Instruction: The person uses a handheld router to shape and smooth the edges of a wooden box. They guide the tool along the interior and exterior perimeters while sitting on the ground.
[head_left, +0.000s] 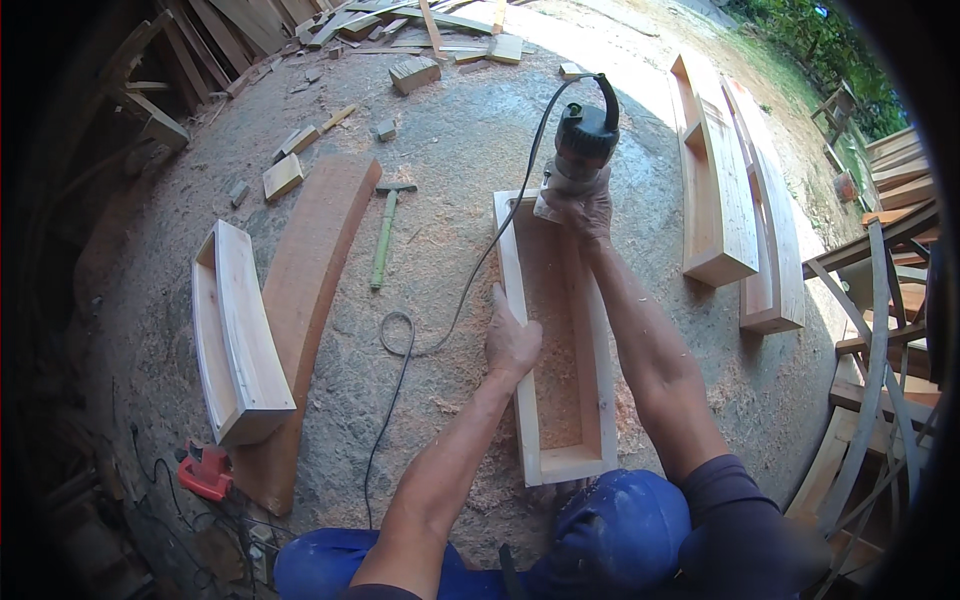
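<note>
fingers of the right hand [585, 210] wrap the router [580, 160] low, at the far end of the wooden frame [600, 385]; the left hand's [513, 343] curl over its left wall. the frame, on the ground [440, 150], looks stiff, fairly light; the router top-heavy, best gripped low.

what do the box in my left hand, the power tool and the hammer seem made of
Box: wood, apparently unvarnished; pale and matte.
Power tool: dark upper casing, probably plastic; silvery-grey lower body, likely metal.
Hammer: dull, dark head, probably metal; green handle, maybe painted wood or plastic, unclear which.
</note>
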